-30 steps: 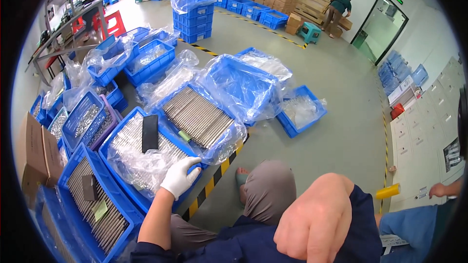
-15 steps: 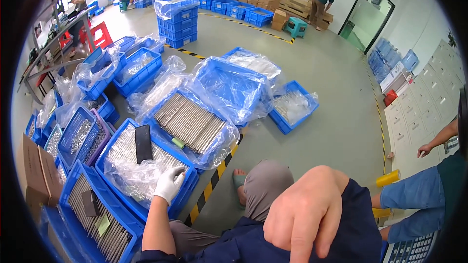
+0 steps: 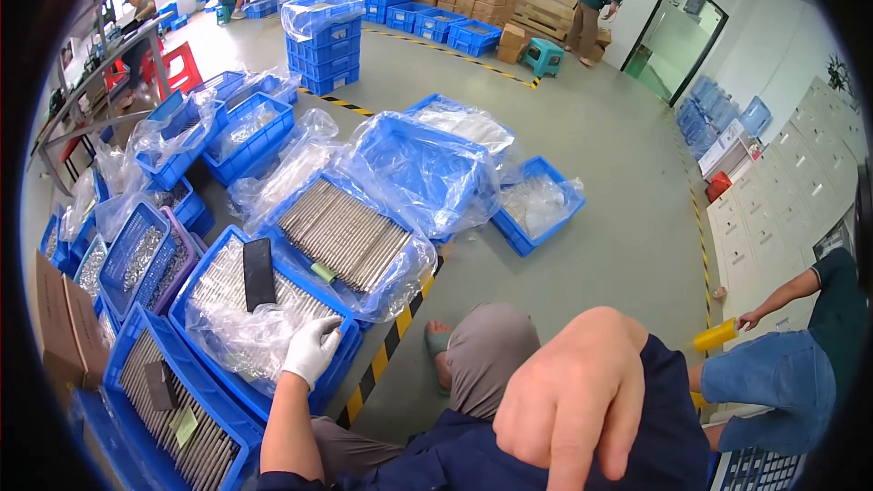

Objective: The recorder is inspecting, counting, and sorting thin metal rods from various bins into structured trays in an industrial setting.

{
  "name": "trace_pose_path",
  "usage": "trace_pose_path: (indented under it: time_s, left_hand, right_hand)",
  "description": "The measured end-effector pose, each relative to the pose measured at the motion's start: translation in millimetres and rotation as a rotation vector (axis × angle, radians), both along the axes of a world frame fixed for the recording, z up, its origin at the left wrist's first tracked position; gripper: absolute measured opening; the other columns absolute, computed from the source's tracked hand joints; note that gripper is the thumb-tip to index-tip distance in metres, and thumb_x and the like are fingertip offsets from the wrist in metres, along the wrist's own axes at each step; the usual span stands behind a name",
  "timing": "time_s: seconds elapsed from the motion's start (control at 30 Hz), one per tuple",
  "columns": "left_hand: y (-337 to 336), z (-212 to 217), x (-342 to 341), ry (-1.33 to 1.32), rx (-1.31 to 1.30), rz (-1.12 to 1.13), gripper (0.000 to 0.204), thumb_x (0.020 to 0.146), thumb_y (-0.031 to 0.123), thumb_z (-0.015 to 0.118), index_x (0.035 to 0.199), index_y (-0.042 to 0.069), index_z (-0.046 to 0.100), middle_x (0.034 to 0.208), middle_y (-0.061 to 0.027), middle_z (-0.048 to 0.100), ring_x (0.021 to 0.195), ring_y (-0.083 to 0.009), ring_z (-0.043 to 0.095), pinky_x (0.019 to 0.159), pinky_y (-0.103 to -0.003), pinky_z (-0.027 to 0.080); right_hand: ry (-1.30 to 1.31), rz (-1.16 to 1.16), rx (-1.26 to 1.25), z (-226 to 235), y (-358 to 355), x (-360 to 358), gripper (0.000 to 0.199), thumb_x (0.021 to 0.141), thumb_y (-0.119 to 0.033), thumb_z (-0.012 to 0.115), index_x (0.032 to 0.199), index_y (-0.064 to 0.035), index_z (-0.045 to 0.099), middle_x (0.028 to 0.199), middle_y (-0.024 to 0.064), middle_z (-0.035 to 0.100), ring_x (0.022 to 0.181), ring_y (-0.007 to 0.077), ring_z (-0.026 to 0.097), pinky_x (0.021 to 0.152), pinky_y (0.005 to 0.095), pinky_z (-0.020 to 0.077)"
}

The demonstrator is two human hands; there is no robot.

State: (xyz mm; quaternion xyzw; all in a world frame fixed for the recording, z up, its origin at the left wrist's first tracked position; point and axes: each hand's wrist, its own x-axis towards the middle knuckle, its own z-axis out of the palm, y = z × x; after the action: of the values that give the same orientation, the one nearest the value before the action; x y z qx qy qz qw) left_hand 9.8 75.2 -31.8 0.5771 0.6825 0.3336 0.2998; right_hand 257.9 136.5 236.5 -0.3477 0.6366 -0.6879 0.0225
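Observation:
My left hand (image 3: 312,350), in a white glove, rests at the near right side of a blue crate (image 3: 215,259) filled with thin metal rods (image 3: 286,289). Its fingers are curled, and what they grip, if anything, is hidden. Beside it, crumpled clear plastic film (image 3: 241,338) lies across the rods, with a black flat block (image 3: 259,273) farther up. Close to the camera hangs my bare right hand (image 3: 577,400), back of the hand showing. Two fingers point downward, slightly apart, one cut off by the lower edge; nothing shows in them.
Another film-lined crate of rods (image 3: 346,235) sits just beyond; a crate with a dark block (image 3: 160,386) stands at lower left. Farther off are a film-covered blue crate (image 3: 423,164) and stacked crates (image 3: 324,50). At right, a co-worker's hand (image 3: 747,320) touches a yellow cylinder (image 3: 716,336).
The view has shifted slightly. The co-worker at right has reached down to the yellow cylinder, and the person at the back has raised their hands. My hands stay about where they were.

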Motion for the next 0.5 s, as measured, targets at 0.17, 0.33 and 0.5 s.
trace_pose_path:
  time_s: [0.17,0.33,0.5]
  left_hand:
    - [-1,2,2,-0.066,-0.023,0.004,0.025,0.076,0.012,0.054,0.098,0.0,0.057,0.092,-0.0158,0.059,0.085,-0.024,0.059,0.076,-0.029,0.045]
    - [-1,1,2,-0.066,-0.03,-0.013,0.025,0.077,0.012,0.054,0.099,0.0,0.057,0.092,-0.0159,0.06,0.086,-0.0237,0.059,0.076,-0.029,0.045]
    - [0,-3,1,-0.024,-0.015,-0.021,0.025,0.077,0.013,0.054,0.099,0.001,0.057,0.092,-0.0159,0.06,0.085,-0.0245,0.058,0.075,-0.029,0.045]
  right_hand:
    - [0.016,-0.005,-0.013,0,-2,4,0.029,0.079,-0.018,0.058,0.094,0.007,0.059,0.064,0.01,0.05,0.053,0.0227,0.047,0.046,0.0308,0.0349]
    - [0.066,0.017,-0.047,-5,-10,11,0.028,0.08,-0.018,0.057,0.094,0.0065,0.058,0.064,0.0102,0.049,0.052,0.0233,0.046,0.045,0.0313,0.0342]
    - [0.094,0.035,-0.049,-5,-10,10,0.028,0.08,-0.018,0.057,0.094,0.0058,0.059,0.064,0.0104,0.049,0.052,0.0234,0.046,0.045,0.0312,0.0337]
